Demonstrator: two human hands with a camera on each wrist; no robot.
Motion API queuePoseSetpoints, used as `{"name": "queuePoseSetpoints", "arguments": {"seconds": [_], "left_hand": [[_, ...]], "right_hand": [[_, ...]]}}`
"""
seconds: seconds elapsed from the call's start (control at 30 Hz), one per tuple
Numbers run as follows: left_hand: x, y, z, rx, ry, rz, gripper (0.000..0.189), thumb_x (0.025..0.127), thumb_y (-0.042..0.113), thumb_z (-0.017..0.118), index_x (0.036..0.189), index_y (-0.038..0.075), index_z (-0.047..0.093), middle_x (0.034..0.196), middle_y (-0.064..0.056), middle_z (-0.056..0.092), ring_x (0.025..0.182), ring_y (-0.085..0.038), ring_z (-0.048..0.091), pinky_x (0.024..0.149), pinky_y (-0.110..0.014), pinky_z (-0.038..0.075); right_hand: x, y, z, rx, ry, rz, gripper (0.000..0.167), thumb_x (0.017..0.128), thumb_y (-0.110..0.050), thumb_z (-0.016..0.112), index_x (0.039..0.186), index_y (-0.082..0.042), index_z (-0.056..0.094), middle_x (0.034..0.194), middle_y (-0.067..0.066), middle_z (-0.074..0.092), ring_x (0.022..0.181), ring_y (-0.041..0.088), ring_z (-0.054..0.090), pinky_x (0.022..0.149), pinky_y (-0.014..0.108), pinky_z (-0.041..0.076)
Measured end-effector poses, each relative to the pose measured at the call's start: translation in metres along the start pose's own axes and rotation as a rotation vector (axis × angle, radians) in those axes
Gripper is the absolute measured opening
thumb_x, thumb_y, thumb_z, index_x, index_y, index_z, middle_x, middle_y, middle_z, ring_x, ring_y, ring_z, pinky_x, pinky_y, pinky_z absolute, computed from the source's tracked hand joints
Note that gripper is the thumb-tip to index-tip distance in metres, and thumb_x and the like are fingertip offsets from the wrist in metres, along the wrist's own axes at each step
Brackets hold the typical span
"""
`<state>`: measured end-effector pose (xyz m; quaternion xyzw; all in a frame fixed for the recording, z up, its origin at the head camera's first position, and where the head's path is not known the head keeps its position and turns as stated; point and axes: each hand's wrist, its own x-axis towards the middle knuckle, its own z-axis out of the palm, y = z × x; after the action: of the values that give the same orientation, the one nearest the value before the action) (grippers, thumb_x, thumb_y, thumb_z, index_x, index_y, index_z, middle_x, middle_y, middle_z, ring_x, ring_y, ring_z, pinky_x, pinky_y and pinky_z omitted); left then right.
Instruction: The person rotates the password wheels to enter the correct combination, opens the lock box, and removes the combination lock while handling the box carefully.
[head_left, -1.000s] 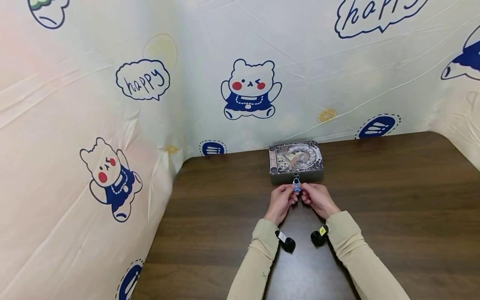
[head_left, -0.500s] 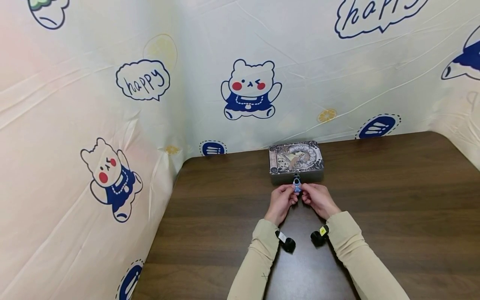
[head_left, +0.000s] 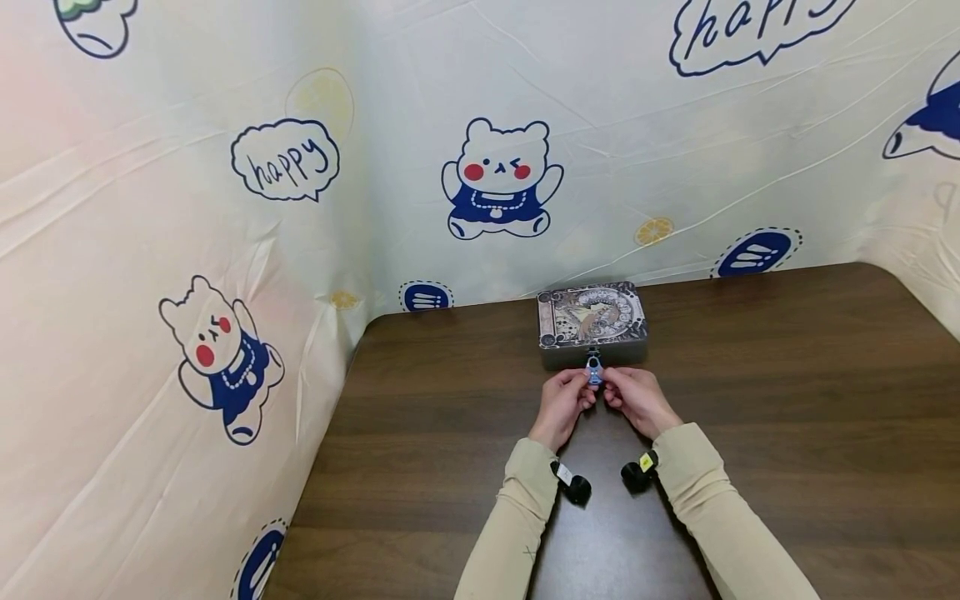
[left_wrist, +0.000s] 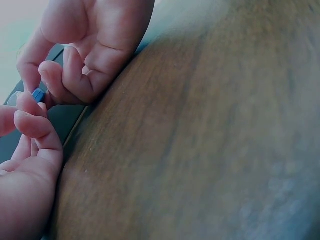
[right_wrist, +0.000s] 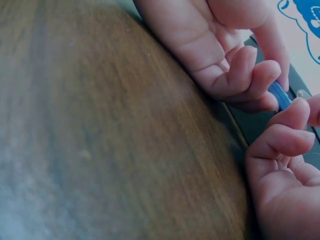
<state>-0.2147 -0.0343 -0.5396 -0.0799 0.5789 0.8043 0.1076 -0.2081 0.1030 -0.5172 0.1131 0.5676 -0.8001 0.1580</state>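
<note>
A tin box [head_left: 592,317] with an ornate printed lid stands at the far edge of the table, lid down. At its front latch hangs a small blue padlock [head_left: 595,375], shackle towards the box. My left hand [head_left: 561,407] pinches the padlock's left side between thumb and forefinger. From the right, my right hand [head_left: 637,400] pinches the other side the same way. In the left wrist view, a blue edge of the padlock [left_wrist: 38,95] shows between the fingertips. The right wrist view shows the remaining fingers of both hands curled inward, with much of the padlock [right_wrist: 281,96] hidden.
The dark wooden table [head_left: 435,433] spreads around the hands. A pale curtain [head_left: 390,167] printed with cartoon bears rises behind the box and along the left side. Small black cameras [head_left: 576,490] sit at both sleeve cuffs.
</note>
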Motion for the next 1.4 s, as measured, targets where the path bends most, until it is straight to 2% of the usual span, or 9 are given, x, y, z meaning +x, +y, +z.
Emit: {"name": "queuePoseSetpoints", "arguments": {"seconds": [0.37, 0.57, 0.97, 1.4], "left_hand": [[0.001, -0.001, 0.0003, -0.002, 0.008, -0.005, 0.01, 0.093, 0.005, 0.057, 0.098, 0.0, 0.064, 0.069, 0.001, 0.06, 0.052, -0.005, 0.052, 0.049, -0.015, 0.044], [0.0012, -0.0012, 0.0003, 0.007, -0.001, 0.014, 0.011, 0.093, 0.006, 0.057, 0.099, -0.001, 0.063, 0.068, 0.002, 0.06, 0.052, -0.004, 0.052, 0.049, -0.015, 0.043], [-0.0001, 0.0005, 0.001, 0.0, 0.004, 0.014, 0.011, 0.094, 0.008, 0.057, 0.099, -0.001, 0.063, 0.069, 0.001, 0.061, 0.053, -0.005, 0.053, 0.049, -0.015, 0.044], [-0.0011, 0.0015, 0.0014, 0.001, -0.001, 0.006, 0.007, 0.093, 0.006, 0.056, 0.095, 0.002, 0.062, 0.069, 0.001, 0.061, 0.053, -0.005, 0.052, 0.048, -0.015, 0.043]], "right_hand": [[0.0006, 0.0001, -0.0007, 0.016, -0.01, 0.003, 0.014, 0.092, -0.004, 0.052, 0.08, -0.007, 0.059, 0.061, -0.005, 0.053, 0.056, 0.002, 0.048, 0.048, 0.012, 0.039], [-0.0004, -0.0006, -0.0011, 0.029, -0.013, -0.003, 0.015, 0.092, -0.003, 0.051, 0.081, -0.007, 0.06, 0.062, -0.006, 0.053, 0.056, 0.002, 0.049, 0.049, 0.012, 0.04], [0.0041, 0.0019, 0.0012, -0.013, 0.027, 0.018, 0.018, 0.094, -0.015, 0.055, 0.078, -0.009, 0.057, 0.059, -0.005, 0.051, 0.053, 0.004, 0.05, 0.047, 0.014, 0.041], [0.0015, 0.0008, 0.0027, 0.028, 0.012, 0.006, 0.021, 0.093, -0.009, 0.056, 0.073, -0.01, 0.063, 0.056, -0.006, 0.053, 0.051, 0.002, 0.049, 0.044, 0.013, 0.04]]}}
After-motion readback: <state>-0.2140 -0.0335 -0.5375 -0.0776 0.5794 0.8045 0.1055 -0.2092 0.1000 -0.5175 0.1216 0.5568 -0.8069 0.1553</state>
